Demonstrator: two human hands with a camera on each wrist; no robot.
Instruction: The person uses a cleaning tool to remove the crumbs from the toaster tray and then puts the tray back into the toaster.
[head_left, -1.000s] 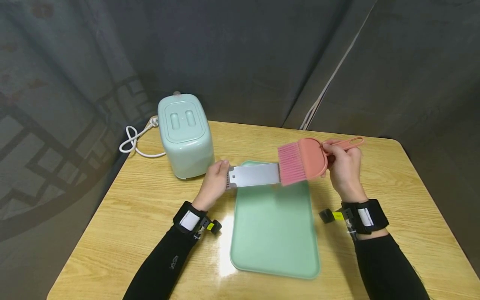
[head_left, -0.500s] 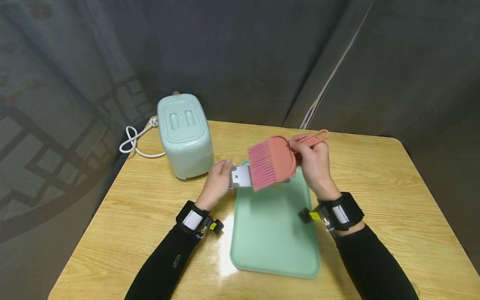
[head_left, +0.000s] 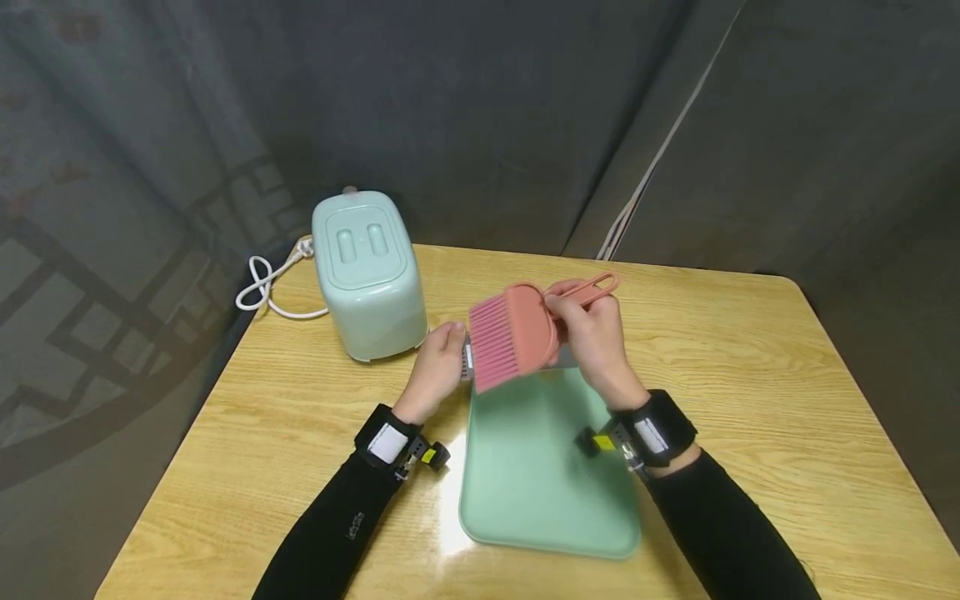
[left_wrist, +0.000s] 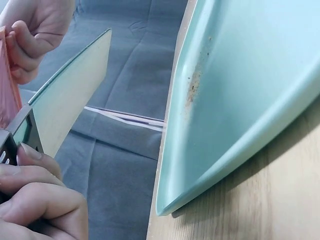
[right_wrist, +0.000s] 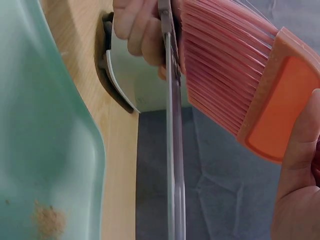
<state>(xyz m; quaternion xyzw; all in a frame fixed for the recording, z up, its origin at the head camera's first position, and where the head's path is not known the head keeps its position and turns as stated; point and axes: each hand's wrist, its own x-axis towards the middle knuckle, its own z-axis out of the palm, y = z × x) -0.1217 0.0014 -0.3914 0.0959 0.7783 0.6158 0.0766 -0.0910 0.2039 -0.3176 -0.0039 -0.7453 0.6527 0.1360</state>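
Note:
My left hand [head_left: 432, 371] grips one end of a flat metal crumb tray [left_wrist: 77, 87], held above a mint-green serving tray [head_left: 551, 492]. A pink brush [head_left: 532, 329] is pinched by its handle in my right hand [head_left: 600, 337]. Its bristles lie over the crumb tray close to my left fingers, and the brush hides most of the metal in the head view. In the right wrist view the crumb tray stands edge-on, with the bristles right at its face. A small pile of brown crumbs [right_wrist: 49, 220] lies in the serving tray, near its far end.
A mint-green toaster [head_left: 369, 283] stands at the back left, close to my left hand. Its white cord [head_left: 262, 287] loops at the table's left edge. Behind the wooden table [head_left: 750, 375] hangs a dark grey curtain [head_left: 480, 125].
My right hand has swept the brush leftward along the crumb tray, from its right end to near my left hand. The left hand has barely moved.

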